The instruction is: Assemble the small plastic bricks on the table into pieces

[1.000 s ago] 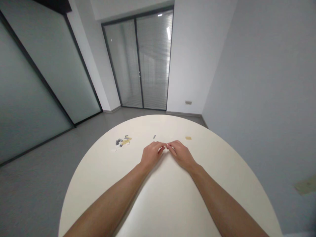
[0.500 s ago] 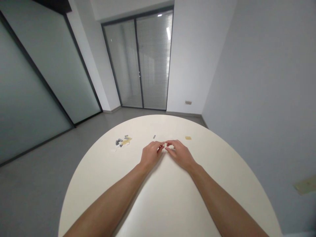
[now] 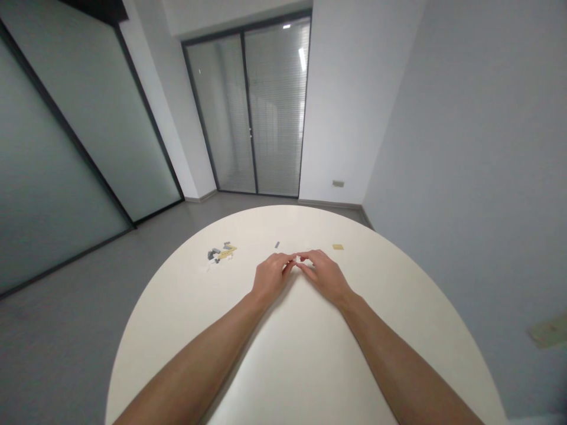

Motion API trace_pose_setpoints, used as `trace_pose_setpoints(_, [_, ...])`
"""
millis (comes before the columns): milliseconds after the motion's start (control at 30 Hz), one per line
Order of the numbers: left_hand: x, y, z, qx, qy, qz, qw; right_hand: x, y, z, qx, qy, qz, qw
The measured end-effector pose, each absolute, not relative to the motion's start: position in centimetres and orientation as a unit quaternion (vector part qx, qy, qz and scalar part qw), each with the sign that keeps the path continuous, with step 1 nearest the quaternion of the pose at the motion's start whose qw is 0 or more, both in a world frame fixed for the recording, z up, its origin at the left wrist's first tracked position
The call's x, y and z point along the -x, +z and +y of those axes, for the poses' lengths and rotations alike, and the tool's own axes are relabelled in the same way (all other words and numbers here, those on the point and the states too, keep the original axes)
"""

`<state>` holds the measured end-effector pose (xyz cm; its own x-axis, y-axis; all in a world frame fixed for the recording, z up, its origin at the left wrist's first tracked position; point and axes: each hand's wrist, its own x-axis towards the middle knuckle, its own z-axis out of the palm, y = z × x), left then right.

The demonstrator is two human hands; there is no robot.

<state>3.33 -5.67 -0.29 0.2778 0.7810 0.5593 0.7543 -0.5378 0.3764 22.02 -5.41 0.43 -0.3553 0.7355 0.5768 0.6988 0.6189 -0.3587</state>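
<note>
My left hand point(image 3: 274, 275) and my right hand point(image 3: 324, 275) meet fingertip to fingertip above the middle of the white table point(image 3: 287, 354). Both are pinched around a tiny whitish piece point(image 3: 298, 259), mostly hidden by the fingers. Beyond my left hand lies a small grey piece point(image 3: 277, 244). A flat yellow piece point(image 3: 338, 247) rests past my right hand. To the left is a loose pile of small grey, yellow and white pieces point(image 3: 225, 254).
The round table edge point(image 3: 283, 206) curves around the far side. Behind it stand a glass door with blinds point(image 3: 277, 118) and a frosted glass partition point(image 3: 88, 118). A grey-white wall point(image 3: 478, 147) rises at the right.
The fingertips of my right hand have closed in slightly on the small whitish piece. The pieces on the table have not moved.
</note>
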Motion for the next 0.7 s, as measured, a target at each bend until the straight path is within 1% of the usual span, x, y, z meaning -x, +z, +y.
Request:
trace_pose_setpoints(500, [-3.44,0.48,-6.1,-0.792,0.354,0.494,0.057,-21.9,0.64,-5.52,0.437,0.012,-0.826,0.356])
trace_pose_setpoints(700, [-3.48,0.56,-6.06,-0.788,0.326,0.519,0.056,-21.85,0.61,-5.47,0.436,0.007,-0.828,0.352])
